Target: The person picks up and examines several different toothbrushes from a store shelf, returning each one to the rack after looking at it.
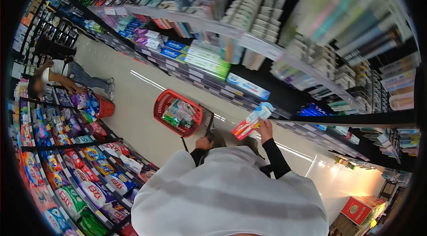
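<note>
Right hand (265,129): raised in front of me, fingers closed on a pack (251,120) of toothbrushes, gripped by its lower end.
Pack: red and blue, tilted, in the air between the right-side shelf (262,48) and the basket (163,102), touching neither.
Left hand (204,142): low and clenched, as far as I can tell, on the dark handle of the basket.
Basket: red, on the aisle floor just ahead, already holding several packaged goods.
Step, as I judge it: the pack is off the shelf and in hand, not yet in the basket.
Next move calls for: a short carry down and to the left over the open rim, with a gap among the goods picked before letting go. The left hand should keep the basket steady.
Aisle: another person (66,74) crouches at the far left shelves beside a second red basket (105,107), well apart from me.
</note>
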Available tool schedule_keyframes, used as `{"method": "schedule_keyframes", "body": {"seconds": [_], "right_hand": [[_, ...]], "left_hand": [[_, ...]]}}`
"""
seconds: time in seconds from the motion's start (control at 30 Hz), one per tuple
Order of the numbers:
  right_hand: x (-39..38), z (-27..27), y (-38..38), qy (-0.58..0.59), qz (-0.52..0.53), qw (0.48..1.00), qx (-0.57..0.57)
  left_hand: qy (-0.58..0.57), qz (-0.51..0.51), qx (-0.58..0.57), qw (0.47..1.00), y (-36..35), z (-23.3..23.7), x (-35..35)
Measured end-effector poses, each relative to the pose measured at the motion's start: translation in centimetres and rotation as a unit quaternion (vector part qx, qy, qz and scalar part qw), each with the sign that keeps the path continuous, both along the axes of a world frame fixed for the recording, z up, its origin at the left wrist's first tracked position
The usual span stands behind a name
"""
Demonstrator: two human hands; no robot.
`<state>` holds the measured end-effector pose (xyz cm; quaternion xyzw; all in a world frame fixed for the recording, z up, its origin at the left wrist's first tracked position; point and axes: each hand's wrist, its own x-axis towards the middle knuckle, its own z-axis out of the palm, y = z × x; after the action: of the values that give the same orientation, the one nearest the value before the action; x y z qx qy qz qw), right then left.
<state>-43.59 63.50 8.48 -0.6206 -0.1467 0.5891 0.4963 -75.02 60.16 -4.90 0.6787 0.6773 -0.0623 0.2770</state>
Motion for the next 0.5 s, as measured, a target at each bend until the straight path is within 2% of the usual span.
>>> {"method": "schedule_keyframes", "body": {"seconds": [0.03,0.13,0.17,0.2,0.37,0.43,0.5], "right_hand": [[-1.6,-0.4,0.4,0.017,-0.016,1.0,0.002],[-6.7,-1.0,1.6,-0.013,0.001,0.999,-0.038],[-8.6,-0.9,2.0,0.026,-0.007,0.999,-0.032],[-10.4,-0.8,2.7,0.067,-0.019,0.997,-0.021],[-15.6,1.2,5.1,0.046,-0.013,0.999,0.015],[-16.4,1.5,5.1,0.039,-0.019,0.999,0.032],[-17.0,2.0,4.9,0.068,-0.038,0.996,0.051]], "left_hand": [[-0.026,-0.057,0.004,0.998,0.7,0.2,-1.5],[-0.071,-0.072,0.002,0.995,3.6,1.0,-5.5],[-0.091,-0.078,0.0,0.993,3.8,1.6,-6.8],[-0.092,-0.065,-0.01,0.994,4.2,1.6,-8.1],[-0.067,-0.044,-0.046,0.996,5.3,0.3,-13.4],[-0.103,0.005,0.006,0.995,5.6,0.9,-14.2],[-0.128,0.008,0.022,0.992,6.5,0.7,-14.7]]}}
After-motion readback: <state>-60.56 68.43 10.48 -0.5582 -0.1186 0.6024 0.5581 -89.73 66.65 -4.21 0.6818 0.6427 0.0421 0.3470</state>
